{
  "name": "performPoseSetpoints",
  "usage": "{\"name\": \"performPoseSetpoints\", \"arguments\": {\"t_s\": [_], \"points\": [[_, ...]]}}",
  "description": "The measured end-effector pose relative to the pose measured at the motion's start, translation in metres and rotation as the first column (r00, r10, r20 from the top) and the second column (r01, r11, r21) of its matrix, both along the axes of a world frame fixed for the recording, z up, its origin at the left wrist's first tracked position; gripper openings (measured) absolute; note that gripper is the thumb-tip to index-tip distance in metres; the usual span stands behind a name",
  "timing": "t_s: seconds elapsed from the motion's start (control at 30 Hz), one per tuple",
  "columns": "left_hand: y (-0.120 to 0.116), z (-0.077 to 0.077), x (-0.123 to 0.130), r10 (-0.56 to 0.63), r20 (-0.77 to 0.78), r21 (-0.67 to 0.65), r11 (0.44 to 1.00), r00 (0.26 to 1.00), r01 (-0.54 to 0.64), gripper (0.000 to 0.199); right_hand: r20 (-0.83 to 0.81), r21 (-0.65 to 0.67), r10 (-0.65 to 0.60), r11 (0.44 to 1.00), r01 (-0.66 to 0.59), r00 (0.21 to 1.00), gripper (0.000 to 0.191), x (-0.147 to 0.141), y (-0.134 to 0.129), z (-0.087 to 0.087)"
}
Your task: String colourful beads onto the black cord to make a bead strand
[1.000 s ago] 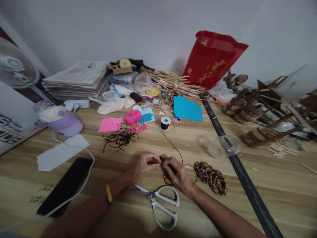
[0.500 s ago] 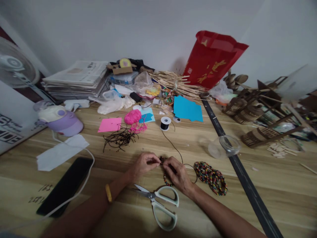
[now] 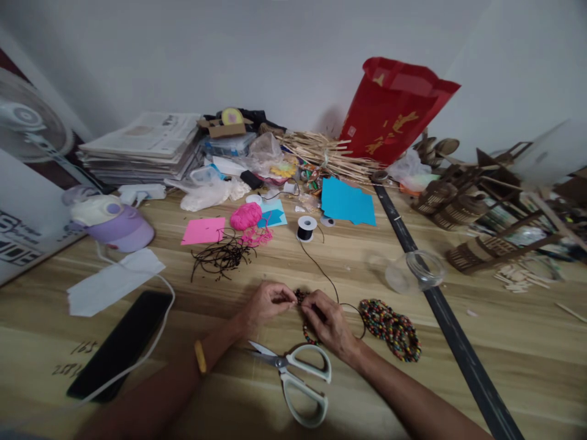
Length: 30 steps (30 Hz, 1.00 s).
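Observation:
My left hand [image 3: 270, 303] and my right hand [image 3: 330, 321] are close together above the wooden table, thumb and fingers of each pinched. Between and under them lies a small beaded string [image 3: 306, 332] with dark and coloured beads, partly hidden by my right hand. What sits in my left fingertips is too small to name; my right fingertips are at the string. A black cord [image 3: 323, 269] runs from a white spool [image 3: 306, 228] down to beside my right hand. Scissors [image 3: 293, 379] with pale handles lie spread just below. A coil of multicoloured beads [image 3: 389, 329] rests to the right.
Black cord scraps [image 3: 222, 255], pink yarn [image 3: 246, 216] and pink paper [image 3: 203, 230] lie ahead-left. A phone [image 3: 120, 345] and white cable are left. A clear round container [image 3: 413, 271], a black strip [image 3: 452, 333] and woven baskets [image 3: 479, 250] are right. A red bag [image 3: 394, 113] stands behind.

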<state>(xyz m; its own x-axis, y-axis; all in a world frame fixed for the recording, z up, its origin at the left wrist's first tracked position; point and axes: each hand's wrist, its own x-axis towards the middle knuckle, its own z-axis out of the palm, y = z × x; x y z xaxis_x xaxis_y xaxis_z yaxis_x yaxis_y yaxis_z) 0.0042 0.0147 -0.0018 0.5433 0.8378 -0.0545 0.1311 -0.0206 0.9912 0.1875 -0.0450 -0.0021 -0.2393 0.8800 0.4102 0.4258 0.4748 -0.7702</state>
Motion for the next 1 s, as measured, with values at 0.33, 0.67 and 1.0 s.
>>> {"name": "performPoseSetpoints", "arguments": {"t_s": [0.33,0.67,1.0], "points": [[0.0007,-0.0051,-0.0001,-0.014,0.005,-0.045,0.999,1.0,0.014,0.016,0.002,0.012,-0.002,1.0,0.002,1.0,0.014,-0.0011,-0.0003,-0.0012],[0.0003,-0.0044,-0.0004,-0.012,-0.005,-0.022,1.0,1.0,0.012,0.015,0.001,0.025,0.006,1.0,-0.006,1.0,0.015,-0.0016,-0.0006,0.0027],[0.0002,-0.0066,0.0007,-0.023,0.026,-0.023,0.999,0.999,0.024,0.012,0.008,0.034,0.027,0.999,-0.027,1.0,0.013,-0.0009,0.0,0.0]]}}
